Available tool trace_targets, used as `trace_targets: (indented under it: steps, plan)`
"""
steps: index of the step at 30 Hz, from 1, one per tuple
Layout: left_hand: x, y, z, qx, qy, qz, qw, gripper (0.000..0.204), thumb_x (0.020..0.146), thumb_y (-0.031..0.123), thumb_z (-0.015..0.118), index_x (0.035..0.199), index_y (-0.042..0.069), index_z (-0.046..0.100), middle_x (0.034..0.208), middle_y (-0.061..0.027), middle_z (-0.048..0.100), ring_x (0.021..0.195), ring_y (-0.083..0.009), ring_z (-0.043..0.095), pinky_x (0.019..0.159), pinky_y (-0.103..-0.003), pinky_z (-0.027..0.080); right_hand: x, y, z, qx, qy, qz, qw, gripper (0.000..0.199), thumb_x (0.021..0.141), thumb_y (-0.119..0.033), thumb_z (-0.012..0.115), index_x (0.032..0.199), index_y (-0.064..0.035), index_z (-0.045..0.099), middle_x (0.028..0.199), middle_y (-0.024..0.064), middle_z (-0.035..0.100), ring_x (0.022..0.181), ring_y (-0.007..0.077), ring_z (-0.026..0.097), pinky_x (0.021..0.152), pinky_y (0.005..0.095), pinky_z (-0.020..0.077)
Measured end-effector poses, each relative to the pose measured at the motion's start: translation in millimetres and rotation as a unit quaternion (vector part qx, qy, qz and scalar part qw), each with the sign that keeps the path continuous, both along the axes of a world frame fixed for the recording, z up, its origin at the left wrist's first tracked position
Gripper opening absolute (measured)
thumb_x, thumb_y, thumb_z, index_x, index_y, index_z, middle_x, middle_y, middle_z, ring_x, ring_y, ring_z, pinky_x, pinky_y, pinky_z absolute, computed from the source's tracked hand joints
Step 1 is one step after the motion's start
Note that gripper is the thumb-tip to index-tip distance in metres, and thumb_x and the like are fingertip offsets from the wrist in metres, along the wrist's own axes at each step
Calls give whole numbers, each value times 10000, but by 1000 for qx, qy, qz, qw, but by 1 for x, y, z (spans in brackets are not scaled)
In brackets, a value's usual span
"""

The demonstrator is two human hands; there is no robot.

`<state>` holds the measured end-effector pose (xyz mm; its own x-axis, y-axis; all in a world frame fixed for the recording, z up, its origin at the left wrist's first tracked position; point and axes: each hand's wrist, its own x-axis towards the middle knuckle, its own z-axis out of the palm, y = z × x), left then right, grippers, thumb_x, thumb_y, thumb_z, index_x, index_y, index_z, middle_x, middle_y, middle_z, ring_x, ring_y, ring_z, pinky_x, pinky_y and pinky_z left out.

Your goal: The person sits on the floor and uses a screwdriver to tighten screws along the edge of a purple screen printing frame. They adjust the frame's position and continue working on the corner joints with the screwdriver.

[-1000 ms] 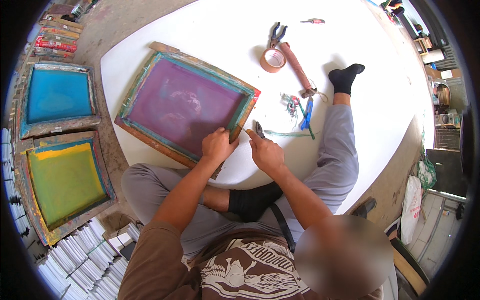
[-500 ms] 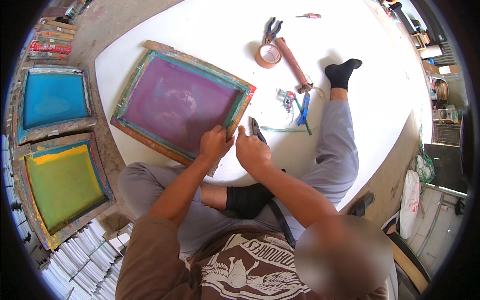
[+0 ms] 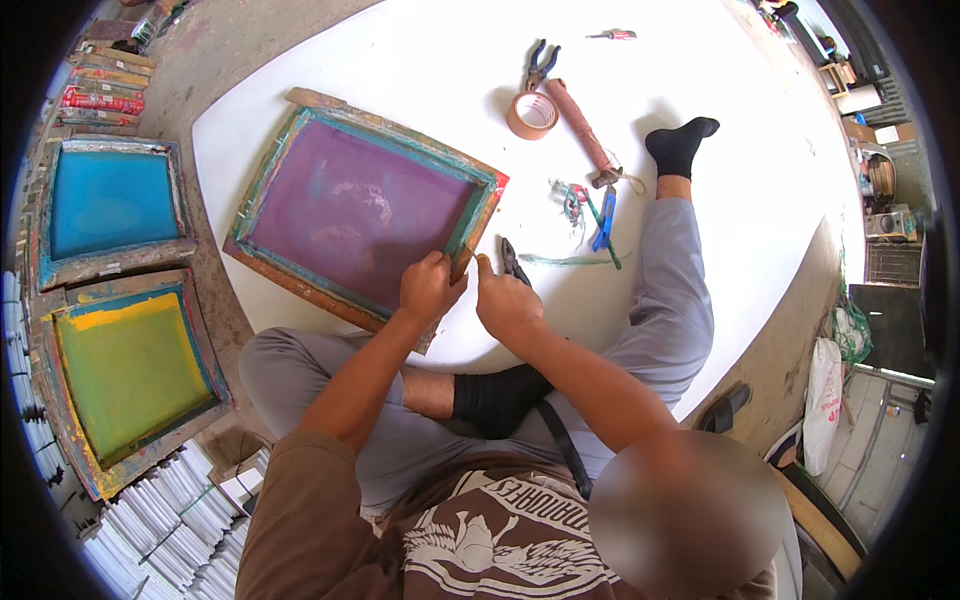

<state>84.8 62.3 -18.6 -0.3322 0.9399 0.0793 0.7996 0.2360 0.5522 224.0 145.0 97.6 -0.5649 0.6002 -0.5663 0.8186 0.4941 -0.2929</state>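
A screen-printing frame (image 3: 400, 138) with purple mesh and a paint-stained wooden rim lies tilted on the white surface, its near right corner toward me. My left hand (image 3: 428, 288) is closed around the right-hand side of that rim, close to the corner. Just right of it, my right hand (image 3: 508, 303) is closed with the thumb on top. A thin tool shows between this hand and the rim; the fist hides most of it, so its kind is unclear. Beside my right knuckles lie dark pliers (image 3: 514, 260), partly hidden by the hand.
Farther off are a tape roll (image 3: 532, 116), a hammer (image 3: 580, 128), more pliers (image 3: 540, 66) and a small screwdriver (image 3: 614, 35). A blue cutter (image 3: 604, 220) lies by tangled string (image 3: 570, 200). Blue (image 3: 115, 265) and yellow-green (image 3: 130, 465) frames stand left, above paper stacks (image 3: 175, 510).
The whole view has shifted slightly. My left hand keeps its grip on the rim, and my right hand has moved a touch to the right, still closed.
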Motion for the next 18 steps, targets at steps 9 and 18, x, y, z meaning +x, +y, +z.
trace_targets:
  steps: [9, 18]
  plan:
    - [-5, -2, 11, -20, -12, -4, 1000, 349, 834, 342, 808, 881, 9, 712, 846, -144, 664, 740, -378, 708, 697, -492, 593, 13, 3, -14, 3, 28, -5, 1000, 546, 1007, -115, 494, 1551, -98, 446, 987, 291, 742, 917, 478, 748, 830, 606, 590]
    - [1, -3, 6, -23, -2, 14, 1000, 375, 850, 370, 796, 932, 12, 720, 884, -150, 682, 775, -378, 724, 715, -487, 601, 26, -1, -30, 55, 35, -18, 998, 478, 1088, -249, 469, 1562, -218, 415, 963, 242, 740, 838, 460, 752, 724, 589, 604]
